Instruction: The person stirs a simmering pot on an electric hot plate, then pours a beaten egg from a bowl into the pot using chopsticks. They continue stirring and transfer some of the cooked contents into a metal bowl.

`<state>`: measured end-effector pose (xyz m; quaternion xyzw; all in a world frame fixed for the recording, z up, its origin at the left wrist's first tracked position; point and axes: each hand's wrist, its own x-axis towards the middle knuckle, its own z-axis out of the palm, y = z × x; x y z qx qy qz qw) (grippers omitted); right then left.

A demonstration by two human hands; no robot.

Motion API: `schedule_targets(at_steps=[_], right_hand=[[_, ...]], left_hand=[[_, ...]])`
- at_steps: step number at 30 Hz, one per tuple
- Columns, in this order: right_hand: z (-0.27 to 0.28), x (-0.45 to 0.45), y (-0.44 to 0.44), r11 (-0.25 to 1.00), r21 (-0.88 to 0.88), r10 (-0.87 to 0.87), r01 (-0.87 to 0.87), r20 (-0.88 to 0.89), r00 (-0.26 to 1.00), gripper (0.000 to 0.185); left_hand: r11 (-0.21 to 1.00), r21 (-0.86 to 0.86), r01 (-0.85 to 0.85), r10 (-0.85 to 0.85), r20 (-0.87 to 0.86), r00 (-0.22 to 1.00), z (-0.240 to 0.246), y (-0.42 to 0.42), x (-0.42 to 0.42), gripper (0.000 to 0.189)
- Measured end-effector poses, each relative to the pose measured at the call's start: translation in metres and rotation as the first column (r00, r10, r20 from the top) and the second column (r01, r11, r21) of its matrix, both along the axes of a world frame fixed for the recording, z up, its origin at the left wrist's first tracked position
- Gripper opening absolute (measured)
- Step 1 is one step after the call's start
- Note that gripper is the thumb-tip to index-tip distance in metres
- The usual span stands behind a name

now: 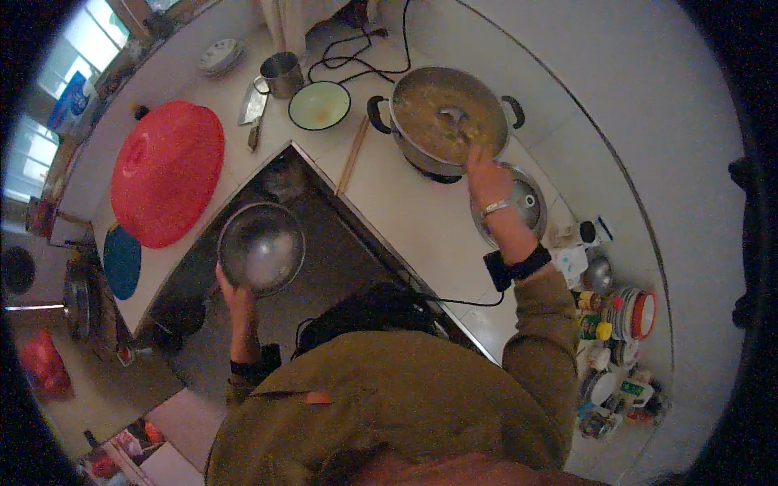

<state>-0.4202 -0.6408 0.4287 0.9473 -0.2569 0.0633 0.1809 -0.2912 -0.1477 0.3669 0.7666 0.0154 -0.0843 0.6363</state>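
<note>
My left hand [237,297] grips the near rim of an empty-looking metal bowl [262,249], held out over the floor in the corner between two counters. Over the near rim of a large two-handled pot [419,149], my right hand [489,179] is closed on the handle of a ladle [453,115]. The ladle's head sits among brownish, chunky food [431,103] in the pot; how deep it reaches is hard to tell. Partly under my right forearm lies a glass pot lid [529,203] with a metal rim.
Chopsticks [352,155], a pale dark-rimmed bowl [319,106], a metal mug [282,76] and a cleaver [253,115] lie left of the pot. A red dome-shaped cover [170,176] occupies the left counter. Black cable [346,61] coils behind. Stacked dishes [626,313] and jars line the right wall.
</note>
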Motion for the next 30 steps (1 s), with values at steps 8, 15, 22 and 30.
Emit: schedule_targets(at_steps=[8, 15, 22, 30], right_hand=[[0.042, 0.042, -0.030, 0.972, 0.224, -0.035, 0.072, -0.164, 0.986, 0.025], [0.066, 0.044, -0.038, 0.853, 0.496, -0.103, 0.161, -0.142, 0.984, 0.026], [0.077, 0.015, -0.024, 0.734, 0.647, -0.193, 0.207, -0.094, 0.977, 0.027], [0.081, -0.015, -0.022, 0.915, 0.170, -0.322, 0.367, -0.240, 0.916, 0.043]], left_hand=[[0.984, -0.155, 0.083, -0.104, -0.128, 0.986, -0.004, -0.046, 0.059, 0.070], [0.968, -0.189, 0.164, -0.210, -0.255, 0.944, -0.019, -0.046, 0.138, 0.069], [0.958, -0.185, 0.218, -0.276, -0.398, 0.875, -0.032, -0.053, 0.221, 0.068], [0.934, -0.271, 0.233, -0.314, -0.308, 0.898, 0.003, -0.090, 0.218, 0.067]])
